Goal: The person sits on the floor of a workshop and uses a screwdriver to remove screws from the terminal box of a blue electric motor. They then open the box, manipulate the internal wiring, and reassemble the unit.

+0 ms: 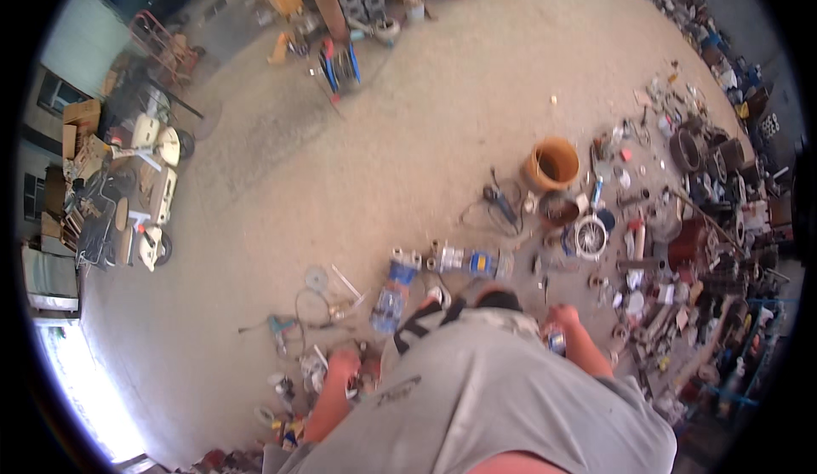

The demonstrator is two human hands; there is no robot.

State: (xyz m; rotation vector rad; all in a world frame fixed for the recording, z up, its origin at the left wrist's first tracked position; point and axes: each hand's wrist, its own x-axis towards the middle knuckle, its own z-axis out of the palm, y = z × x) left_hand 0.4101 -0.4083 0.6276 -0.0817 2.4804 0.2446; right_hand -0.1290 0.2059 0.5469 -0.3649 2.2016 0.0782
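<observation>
Looking straight down a grey shirt (502, 389) to the concrete floor (400, 159). Right hand (563, 316) is curled around a small can (557, 338), fingers wrapped about its top, held just off the right hip above the scattered metal parts. Left hand (343, 363) hangs at the other side with fingers drawn in, right by a cluster of small tools (294, 372); whether it grips anything, I cannot tell. Just beyond the shirt lies a clear plastic bottle (390, 299) with a blue cap end, and beside it a blue and yellow power tool (477, 263). Further out, a white ring-shaped wheel (591, 237) sits near a dark bowl (559, 210), and past those an orange bucket (551, 162) stands upright. Far off, a blue cable reel (340, 67).
</observation>
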